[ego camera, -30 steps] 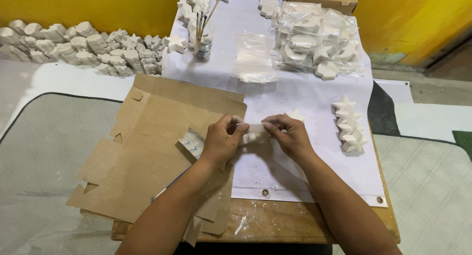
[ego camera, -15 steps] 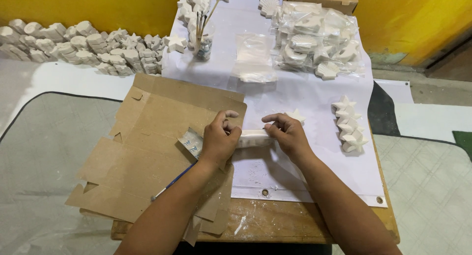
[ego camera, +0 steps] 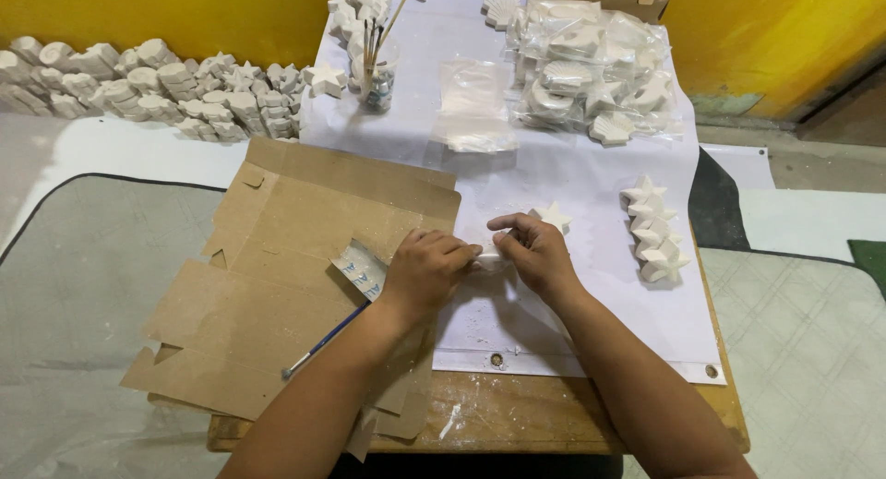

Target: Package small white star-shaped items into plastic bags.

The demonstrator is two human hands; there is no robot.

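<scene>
My left hand (ego camera: pixel 426 269) and my right hand (ego camera: pixel 533 251) meet over a white sheet (ego camera: pixel 572 304) on the wooden table. Both pinch a small white piece (ego camera: pixel 487 256) between their fingertips; most of it is hidden by the fingers, so its shape is unclear. A white plaster star (ego camera: pixel 555 217) lies just beyond my right hand's fingers. My left wrist rests at the edge of a flattened brown cardboard box (ego camera: pixel 277 285).
A row of white stars (ego camera: pixel 652 228) lies to the right. Bagged white plaster shapes (ego camera: pixel 591 68) and a flat clear bag (ego camera: pixel 475 105) sit at the back, beside a cup of brushes (ego camera: pixel 378 73). A blue-handled brush (ego camera: pixel 323 341) and a small printed sheet (ego camera: pixel 360 269) lie on the cardboard. Many plaster pieces (ego camera: pixel 157 87) line the wall at left.
My hands have drawn closer together, and the white piece that showed between them is now mostly covered by fingertips. The hands stay at the same spot on the sheet.
</scene>
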